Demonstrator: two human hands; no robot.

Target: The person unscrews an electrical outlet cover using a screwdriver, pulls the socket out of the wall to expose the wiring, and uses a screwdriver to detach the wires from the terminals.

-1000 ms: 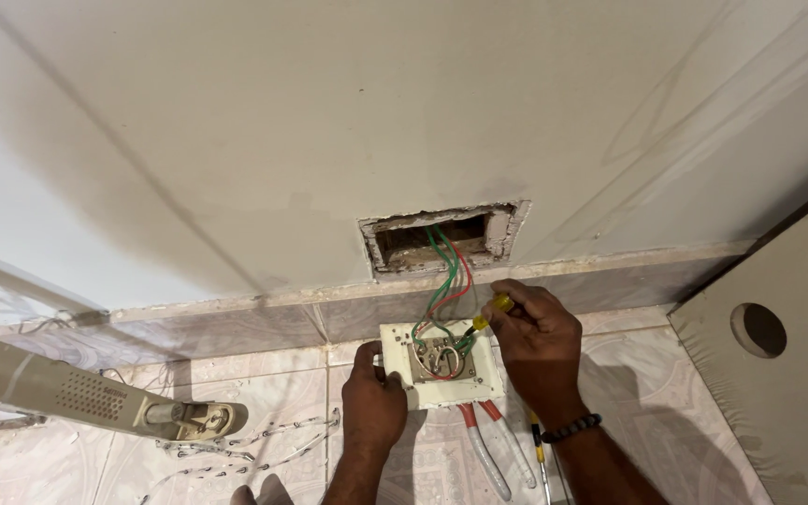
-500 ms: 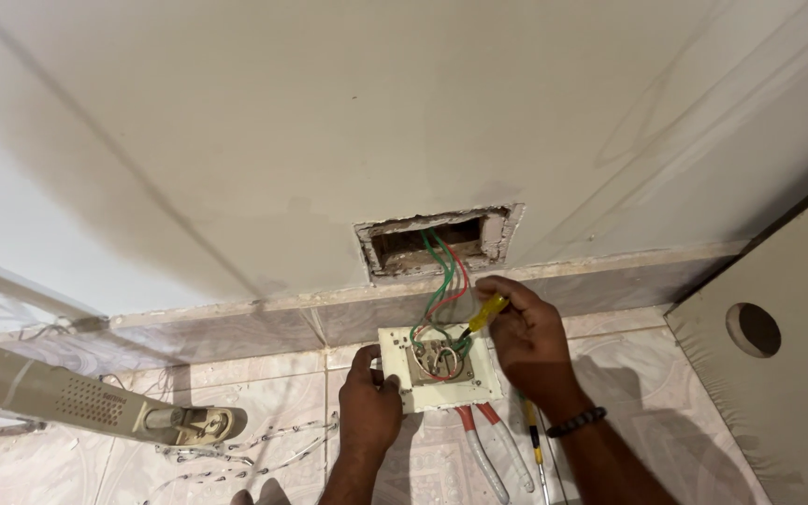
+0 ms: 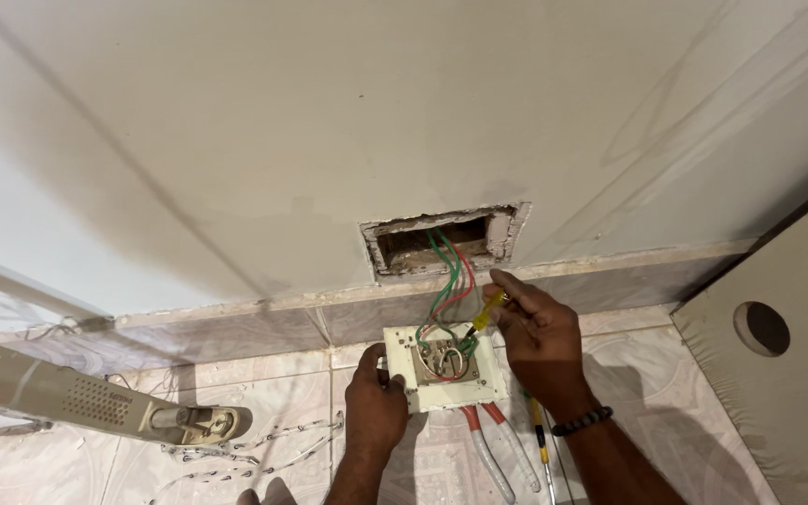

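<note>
White switch plate (image 3: 443,367), left hand (image 3: 376,404) fingers gripping its edge, right hand (image 3: 540,339) fingers pinching yellow screwdriver (image 3: 484,312).

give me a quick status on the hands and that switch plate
Left hand grips switch plate by its left edge. Right hand holds yellow screwdriver, tip at the terminals. Red and green wires run from wall cavity across the work.

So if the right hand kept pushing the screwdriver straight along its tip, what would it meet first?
Probably the wiring at the back of the switch plate: the right hand aims the yellow screwdriver down-left at the green and red wires there. Depth is unclear.
</note>
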